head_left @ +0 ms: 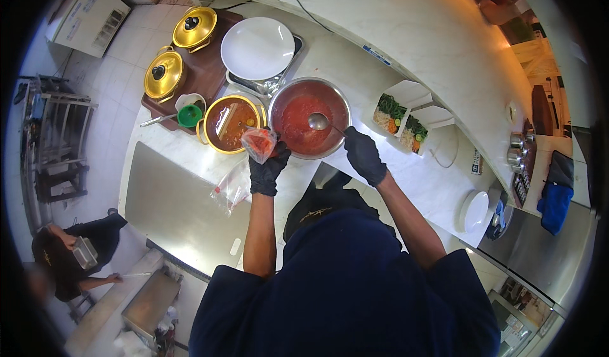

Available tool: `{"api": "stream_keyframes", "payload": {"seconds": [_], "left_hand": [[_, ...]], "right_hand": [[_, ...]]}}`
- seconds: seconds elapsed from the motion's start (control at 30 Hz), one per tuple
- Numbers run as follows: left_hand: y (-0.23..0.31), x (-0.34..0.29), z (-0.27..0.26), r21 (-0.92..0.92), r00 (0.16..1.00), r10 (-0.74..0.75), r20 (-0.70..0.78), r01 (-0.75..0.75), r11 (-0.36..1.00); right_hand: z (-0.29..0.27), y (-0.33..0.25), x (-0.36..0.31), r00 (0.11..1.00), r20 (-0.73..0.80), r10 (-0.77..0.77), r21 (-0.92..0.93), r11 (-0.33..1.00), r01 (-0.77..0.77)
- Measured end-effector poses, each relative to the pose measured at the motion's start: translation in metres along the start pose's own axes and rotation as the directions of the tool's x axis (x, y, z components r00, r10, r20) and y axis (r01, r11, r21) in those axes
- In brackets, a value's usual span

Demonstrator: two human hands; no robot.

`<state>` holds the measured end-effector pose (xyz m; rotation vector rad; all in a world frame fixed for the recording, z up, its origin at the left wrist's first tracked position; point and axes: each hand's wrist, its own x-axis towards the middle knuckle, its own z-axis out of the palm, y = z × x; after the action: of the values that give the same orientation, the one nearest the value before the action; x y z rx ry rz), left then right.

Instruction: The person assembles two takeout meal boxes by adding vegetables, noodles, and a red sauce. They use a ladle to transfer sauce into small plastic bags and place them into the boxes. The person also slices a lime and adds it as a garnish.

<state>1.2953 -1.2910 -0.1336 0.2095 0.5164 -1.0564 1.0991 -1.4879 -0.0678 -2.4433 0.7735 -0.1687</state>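
Black gloves cover both of my hands. My left hand [270,170] is closed round a small clear plastic bag [259,144] with red sauce in it, held at the left rim of a steel mixing bowl [347,106]. In my right hand [364,156] is the handle of a ladle [318,122], whose round head is over the red sauce [298,129] in the bowl. Left of the bag stands a gold pot [201,125] of reddish-brown broth. More clear plastic bags [231,189] lie on the counter below my left hand.
Two lidded gold pots [195,28] stand on a brown tray [222,37] at the back left, near a cup with a green ladle [189,115]. A large white plate [257,47] sits behind the bowl. Food boxes [406,94] are at right. Another person [76,252] carries a metal container at lower left.
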Motion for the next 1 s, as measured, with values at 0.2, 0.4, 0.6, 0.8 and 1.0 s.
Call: {"api": "stream_keyframes", "payload": {"seconds": [0.2,0.4,0.6,0.8,1.0], "left_hand": [[0.014,-0.021,-0.019,0.04,0.998,0.057,0.004,-0.057,0.998],[0.018,-0.023,-0.035,0.006,0.997,0.033,0.065,-0.033,0.999],[0.013,-0.014,-0.048,0.364,0.988,0.153,-0.032,-0.131,0.922],[0.006,-0.001,-0.066,0.764,0.973,0.197,0.121,-0.217,0.607],[0.004,0.019,-0.091,0.452,1.0,0.012,0.011,-0.015,0.892]], "right_hand": [[0.071,0.015,0.036,0.989,0.016,-0.15,0.09,0.985,0.148],[0.035,0.023,0.02,0.934,0.297,-0.197,-0.046,0.974,0.221],[-0.001,0.03,0.008,0.984,0.033,-0.177,-0.274,0.945,0.179],[0.017,0.024,-0.005,0.994,0.051,-0.101,-0.234,0.966,0.11],[0.044,0.01,-0.002,0.987,0.147,0.059,0.272,0.957,-0.098]]}}
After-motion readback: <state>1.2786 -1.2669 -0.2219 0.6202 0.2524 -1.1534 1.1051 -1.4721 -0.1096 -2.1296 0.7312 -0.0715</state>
